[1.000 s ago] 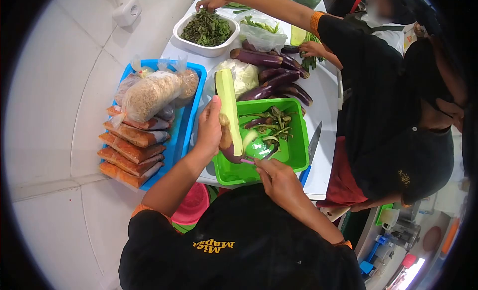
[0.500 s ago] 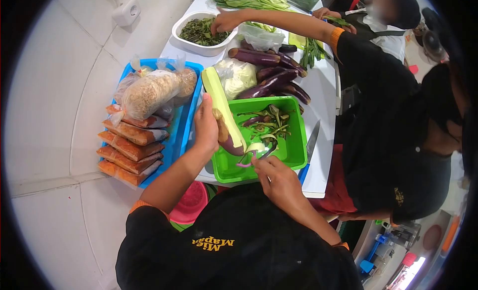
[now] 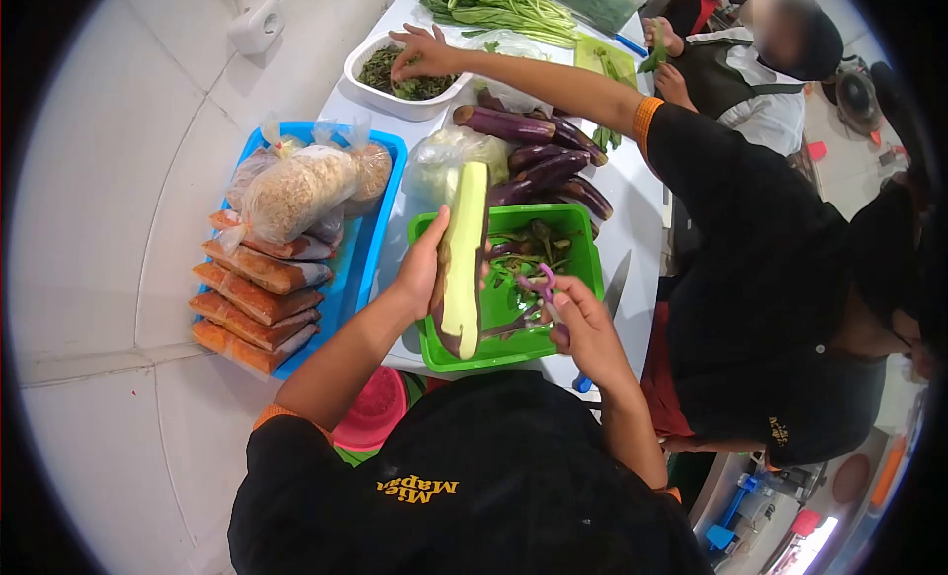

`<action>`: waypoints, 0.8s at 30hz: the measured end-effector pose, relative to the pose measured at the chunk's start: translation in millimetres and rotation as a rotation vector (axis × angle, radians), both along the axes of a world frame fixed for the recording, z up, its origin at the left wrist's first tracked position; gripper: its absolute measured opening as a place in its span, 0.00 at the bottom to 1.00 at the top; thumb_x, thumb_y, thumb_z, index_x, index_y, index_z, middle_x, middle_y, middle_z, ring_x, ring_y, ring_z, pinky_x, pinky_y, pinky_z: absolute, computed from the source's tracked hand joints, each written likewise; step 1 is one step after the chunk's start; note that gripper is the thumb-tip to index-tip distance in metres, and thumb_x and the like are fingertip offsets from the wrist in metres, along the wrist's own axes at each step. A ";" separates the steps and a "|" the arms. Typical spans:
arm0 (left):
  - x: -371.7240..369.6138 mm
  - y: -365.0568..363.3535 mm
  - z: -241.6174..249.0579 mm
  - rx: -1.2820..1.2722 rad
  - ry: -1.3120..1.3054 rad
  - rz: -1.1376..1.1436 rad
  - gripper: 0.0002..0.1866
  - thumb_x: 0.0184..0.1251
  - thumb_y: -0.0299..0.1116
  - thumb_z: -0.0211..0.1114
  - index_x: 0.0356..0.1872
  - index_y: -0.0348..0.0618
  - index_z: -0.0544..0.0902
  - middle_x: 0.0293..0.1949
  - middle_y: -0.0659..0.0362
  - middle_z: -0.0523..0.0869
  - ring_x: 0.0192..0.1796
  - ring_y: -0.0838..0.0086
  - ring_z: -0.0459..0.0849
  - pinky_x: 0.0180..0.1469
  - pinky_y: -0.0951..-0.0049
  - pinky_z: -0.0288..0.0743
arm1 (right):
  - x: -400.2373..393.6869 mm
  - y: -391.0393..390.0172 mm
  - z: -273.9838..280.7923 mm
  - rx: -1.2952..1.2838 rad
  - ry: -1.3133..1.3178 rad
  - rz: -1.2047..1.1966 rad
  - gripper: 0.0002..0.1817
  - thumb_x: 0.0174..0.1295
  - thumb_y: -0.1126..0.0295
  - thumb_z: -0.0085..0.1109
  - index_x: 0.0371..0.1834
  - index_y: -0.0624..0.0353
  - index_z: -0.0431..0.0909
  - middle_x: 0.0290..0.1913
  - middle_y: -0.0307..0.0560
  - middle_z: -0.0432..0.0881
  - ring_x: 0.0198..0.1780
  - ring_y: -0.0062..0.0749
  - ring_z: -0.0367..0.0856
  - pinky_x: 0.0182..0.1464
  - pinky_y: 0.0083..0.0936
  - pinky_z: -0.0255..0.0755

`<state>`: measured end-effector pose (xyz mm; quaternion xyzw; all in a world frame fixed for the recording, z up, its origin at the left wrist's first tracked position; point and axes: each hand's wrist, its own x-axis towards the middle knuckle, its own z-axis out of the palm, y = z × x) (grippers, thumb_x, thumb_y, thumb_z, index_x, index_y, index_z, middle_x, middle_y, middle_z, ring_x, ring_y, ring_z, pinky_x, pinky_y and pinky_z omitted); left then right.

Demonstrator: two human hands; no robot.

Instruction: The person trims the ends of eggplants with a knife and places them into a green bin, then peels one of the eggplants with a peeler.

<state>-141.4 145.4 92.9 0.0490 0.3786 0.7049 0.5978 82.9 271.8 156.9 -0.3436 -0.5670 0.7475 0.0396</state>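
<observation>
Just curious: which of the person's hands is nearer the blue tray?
Left. The left hand holds the eggplant beside the blue tray; the right hand is beyond the green basket.

Peeled pale-green eggplant (image 3: 461, 262) held upright over green tray, purple skin left at btm; purple peeler (image 3: 544, 280) beside.

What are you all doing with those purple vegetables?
The person's left hand holds a mostly peeled eggplant over a green tray full of peelings. Their right hand holds a purple peeler beside it. More whole eggplants lie on the table behind. A co-worker's hand reaches into a white bowl of greens.
</observation>
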 end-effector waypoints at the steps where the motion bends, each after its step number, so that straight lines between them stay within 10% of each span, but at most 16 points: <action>1: 1.0 -1.1 -2.5 -0.001 -0.003 -0.058 0.33 0.82 0.63 0.46 0.64 0.44 0.77 0.43 0.57 0.84 0.38 0.69 0.86 0.39 0.65 0.85 | -3.5 1.3 0.7 0.199 0.047 -0.021 0.13 0.80 0.67 0.52 0.61 0.59 0.78 0.37 0.35 0.81 0.32 0.20 0.77 0.34 0.21 0.71; 8: 13.7 -3.1 5.5 0.096 0.203 -0.165 0.27 0.81 0.53 0.57 0.64 0.40 0.74 0.48 0.57 0.83 0.42 0.71 0.87 0.40 0.68 0.86 | -39.1 13.5 32.3 1.189 0.201 -0.065 0.17 0.67 0.77 0.68 0.59 0.60 0.85 0.40 0.49 0.84 0.36 0.37 0.85 0.36 0.28 0.77; 24: 11.9 -0.7 6.6 0.063 0.150 0.043 0.24 0.82 0.50 0.57 0.64 0.42 0.76 0.46 0.58 0.86 0.45 0.78 0.85 0.47 0.75 0.81 | -49.4 -13.7 17.9 1.147 0.186 0.139 0.12 0.67 0.77 0.64 0.53 0.64 0.85 0.36 0.57 0.81 0.35 0.53 0.83 0.39 0.42 0.77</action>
